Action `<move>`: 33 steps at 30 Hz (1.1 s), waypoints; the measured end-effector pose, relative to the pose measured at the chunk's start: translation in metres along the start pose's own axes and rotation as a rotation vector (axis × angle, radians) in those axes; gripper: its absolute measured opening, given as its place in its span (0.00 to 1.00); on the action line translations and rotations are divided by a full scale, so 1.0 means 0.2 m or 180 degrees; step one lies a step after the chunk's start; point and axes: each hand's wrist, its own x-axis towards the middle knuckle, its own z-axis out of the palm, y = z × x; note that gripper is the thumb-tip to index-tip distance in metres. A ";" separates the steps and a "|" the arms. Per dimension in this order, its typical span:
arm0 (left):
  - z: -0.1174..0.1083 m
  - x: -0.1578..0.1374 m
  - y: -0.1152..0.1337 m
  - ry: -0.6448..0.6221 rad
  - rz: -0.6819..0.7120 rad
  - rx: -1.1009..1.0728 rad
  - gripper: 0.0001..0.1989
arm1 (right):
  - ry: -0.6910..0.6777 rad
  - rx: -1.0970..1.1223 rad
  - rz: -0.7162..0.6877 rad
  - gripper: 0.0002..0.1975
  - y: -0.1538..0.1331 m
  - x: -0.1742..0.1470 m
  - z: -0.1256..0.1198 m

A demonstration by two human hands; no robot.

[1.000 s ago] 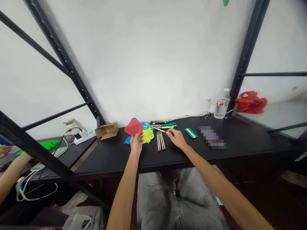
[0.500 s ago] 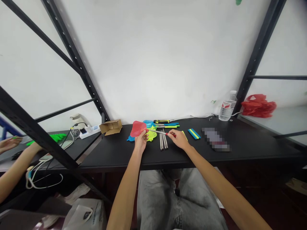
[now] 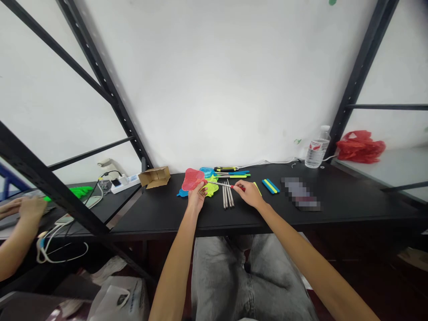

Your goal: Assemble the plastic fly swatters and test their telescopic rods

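A red fly swatter [image 3: 194,179] with a mesh head and a thin metal shaft is held across the front of me. My left hand [image 3: 198,196] pinches it at the neck, just below the head. The fingers of my right hand [image 3: 248,192] are closed on its red handle. Beneath and behind it lie a yellow-green swatter head [image 3: 211,189] and a blue swatter head [image 3: 207,172]. Several loose metal rods [image 3: 228,197] rest side by side on the black table [image 3: 150,211] between my hands. Blue and yellow handles [image 3: 270,187] lie right of my right hand.
An opened cardboard box [image 3: 155,178] stands to the left, near a white power strip [image 3: 126,183]. A water bottle [image 3: 317,149] and a red plastic bag [image 3: 361,148] are at the right. Another person's hands [image 3: 30,207] work at the far left beside green pieces [image 3: 75,192].
My hands and the red fly swatter have hardly moved. At the far left, the other person's hands have come together.
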 end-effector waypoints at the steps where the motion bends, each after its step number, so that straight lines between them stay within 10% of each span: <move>1: 0.00 0.00 0.00 -0.0005 0.0007 -0.0008 0.16 | 0.0002 -0.0001 0.0000 0.14 0.00 0.00 0.00; 33: 0.00 0.00 -0.01 0.0039 0.0265 0.0172 0.19 | 0.0061 0.0000 -0.0037 0.12 0.00 0.00 0.00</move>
